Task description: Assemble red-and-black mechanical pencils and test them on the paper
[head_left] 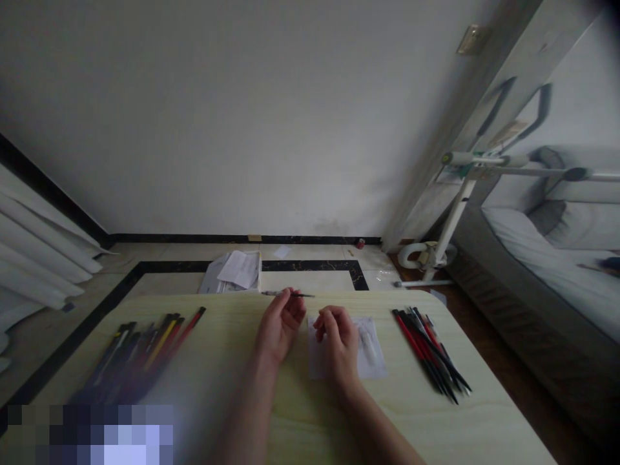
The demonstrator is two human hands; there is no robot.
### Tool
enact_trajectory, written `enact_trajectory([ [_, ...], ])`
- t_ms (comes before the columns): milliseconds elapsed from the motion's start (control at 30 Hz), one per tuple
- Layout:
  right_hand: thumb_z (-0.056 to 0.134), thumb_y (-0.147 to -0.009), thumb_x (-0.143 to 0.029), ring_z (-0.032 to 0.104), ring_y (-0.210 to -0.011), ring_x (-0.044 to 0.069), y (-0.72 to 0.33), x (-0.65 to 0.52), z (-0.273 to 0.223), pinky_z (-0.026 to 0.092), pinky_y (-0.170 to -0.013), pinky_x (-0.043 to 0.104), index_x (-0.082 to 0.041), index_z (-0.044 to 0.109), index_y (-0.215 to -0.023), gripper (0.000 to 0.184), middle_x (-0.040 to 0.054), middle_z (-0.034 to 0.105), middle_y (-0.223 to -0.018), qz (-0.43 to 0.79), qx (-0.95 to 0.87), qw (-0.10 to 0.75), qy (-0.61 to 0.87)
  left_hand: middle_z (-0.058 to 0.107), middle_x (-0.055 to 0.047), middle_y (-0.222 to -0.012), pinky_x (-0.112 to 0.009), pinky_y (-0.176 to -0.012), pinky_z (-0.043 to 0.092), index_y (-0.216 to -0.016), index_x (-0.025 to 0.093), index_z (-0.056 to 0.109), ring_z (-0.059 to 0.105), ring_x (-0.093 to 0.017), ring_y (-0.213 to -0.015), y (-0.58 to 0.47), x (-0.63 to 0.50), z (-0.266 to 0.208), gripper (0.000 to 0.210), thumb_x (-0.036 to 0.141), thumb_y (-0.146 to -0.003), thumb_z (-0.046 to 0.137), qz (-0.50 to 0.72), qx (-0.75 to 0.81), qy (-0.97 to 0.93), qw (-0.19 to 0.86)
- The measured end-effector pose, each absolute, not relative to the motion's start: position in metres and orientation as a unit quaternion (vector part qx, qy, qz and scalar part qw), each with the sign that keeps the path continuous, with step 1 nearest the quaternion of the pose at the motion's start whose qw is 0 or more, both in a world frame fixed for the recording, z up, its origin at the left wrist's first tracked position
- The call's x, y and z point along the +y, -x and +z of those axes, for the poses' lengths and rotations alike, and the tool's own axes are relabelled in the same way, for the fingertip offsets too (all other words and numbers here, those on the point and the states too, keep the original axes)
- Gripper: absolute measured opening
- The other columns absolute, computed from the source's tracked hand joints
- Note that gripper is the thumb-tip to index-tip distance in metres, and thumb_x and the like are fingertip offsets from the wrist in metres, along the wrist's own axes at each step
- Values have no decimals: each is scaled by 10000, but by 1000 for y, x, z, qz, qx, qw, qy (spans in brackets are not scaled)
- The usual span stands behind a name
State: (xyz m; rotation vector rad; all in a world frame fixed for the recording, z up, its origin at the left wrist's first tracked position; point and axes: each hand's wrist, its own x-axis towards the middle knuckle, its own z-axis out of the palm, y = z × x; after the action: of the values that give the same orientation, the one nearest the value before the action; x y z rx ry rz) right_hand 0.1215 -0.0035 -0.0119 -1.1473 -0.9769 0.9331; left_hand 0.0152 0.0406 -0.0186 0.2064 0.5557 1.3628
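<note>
My left hand (pixel 279 326) pinches a slim, dark-tipped paintbrush (pixel 303 295) between thumb and fingers, near the table's far edge. It lies almost level, its dark thin end pointing right. Beside it, my right hand (pixel 340 336) is loosely closed, fingers bent inward, above a white sheet of paper (pixel 320 365). Whether anything sits inside those fingers is hidden. A pale, whitish object (pixel 369 345) rests on the paper, just right of this hand; its kind is unclear.
On the light wooden table (pixel 300 420), long red and black paintbrushes (pixel 429 352) lie at right, and a blurred, multicoloured bunch of slim sticks (pixel 145 349) at left. Past the far edge stands a box of papers (pixel 237 270). White exercise equipment (pixel 455 213) and a sofa (pixel 547 258) are right.
</note>
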Motion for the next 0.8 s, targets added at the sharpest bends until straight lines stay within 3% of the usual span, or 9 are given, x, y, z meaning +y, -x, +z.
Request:
enact_trajectory([
  [267, 512, -787, -291, 434, -515, 95, -127, 3, -17, 365, -473, 213, -173, 503, -801, 119, -25, 494, -627, 418, -409, 637, 501, 632, -15, -760, -198, -619, 490, -812, 142, 582, 594, -85, -644, -21, 37, -16, 121, 174, -706, 629, 595, 299, -160, 729],
  [600, 504, -787, -288, 455, -540, 109, -128, 2, -19, 370, -497, 223, -179, 512, -776, 110, -17, 499, -636, 398, -424, 624, 522, 603, -8, -781, -205, -520, 462, -800, 155, 552, 549, -71, -567, -21, 35, -11, 155, 210, -687, 644, 576, 310, -195, 731],
  [800, 512, -774, -273, 467, -575, 117, -128, 4, -19, 384, -544, 235, -178, 521, -750, 99, -19, 501, -633, 386, -419, 630, 529, 604, -6, -787, -257, -597, 480, -824, 171, 545, 576, -100, -607, -22, 34, -10, 188, 227, -680, 652, 570, 295, -195, 742],
])
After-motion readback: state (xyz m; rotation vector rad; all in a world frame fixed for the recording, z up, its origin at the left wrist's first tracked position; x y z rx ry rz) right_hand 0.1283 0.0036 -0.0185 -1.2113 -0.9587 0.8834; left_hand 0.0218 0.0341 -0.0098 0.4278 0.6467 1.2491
